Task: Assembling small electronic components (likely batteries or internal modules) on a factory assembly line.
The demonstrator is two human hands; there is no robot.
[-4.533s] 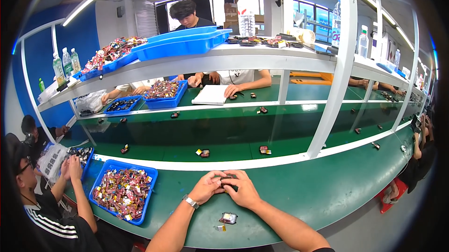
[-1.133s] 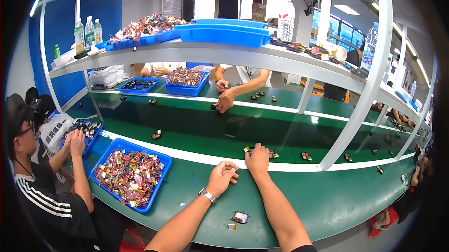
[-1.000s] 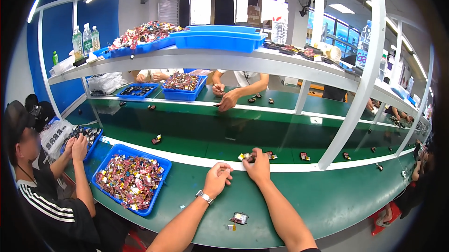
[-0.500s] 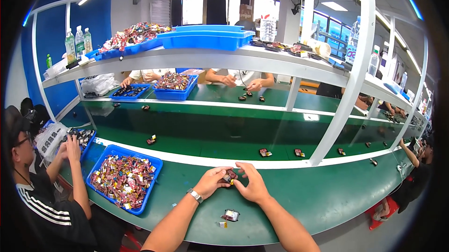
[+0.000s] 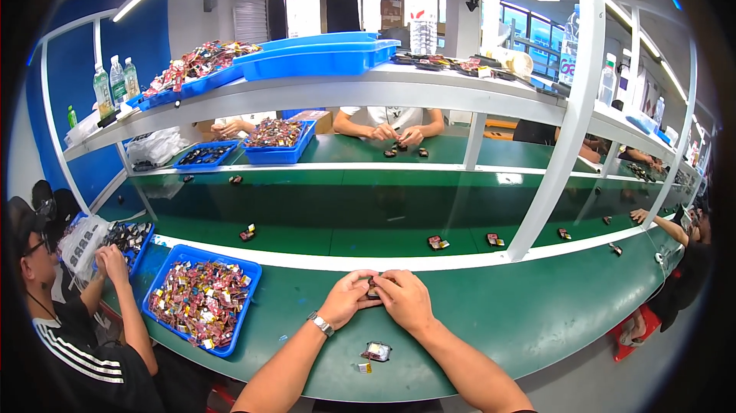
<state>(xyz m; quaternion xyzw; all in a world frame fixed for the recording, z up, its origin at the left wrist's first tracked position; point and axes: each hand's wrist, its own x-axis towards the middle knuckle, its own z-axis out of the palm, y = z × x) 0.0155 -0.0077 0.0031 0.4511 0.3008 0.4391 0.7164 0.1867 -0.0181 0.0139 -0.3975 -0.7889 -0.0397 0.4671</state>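
Note:
My left hand [image 5: 346,302] grips a small dark electronic unit [image 5: 372,290] above the green bench, its thumb and fingers curled round one side. From the other side, my right hand [image 5: 407,303] closes in with thumb and fingertips pressed onto the same unit. Most of the unit is hidden by my fingers. Nearer to me, between my forearms, an open dark-rimmed unit with a pale middle [image 5: 376,351] lies on the bench. A small silver and yellow battery-like piece [image 5: 364,368] lies just below it.
At the left stands a blue tray [image 5: 255,272] heaped with small red, yellow and silver parts. A co-worker [image 5: 92,336] sits beside it. Ahead, several small units lie on a green conveyor belt [image 5: 360,233]. A white shelf frame [image 5: 563,129] rises beyond the bench, holding blue trays and bottles.
My right hand has moved left and its spread fingers have closed onto the unit. The view has shifted slightly. The co-worker opposite has brought both hands together.

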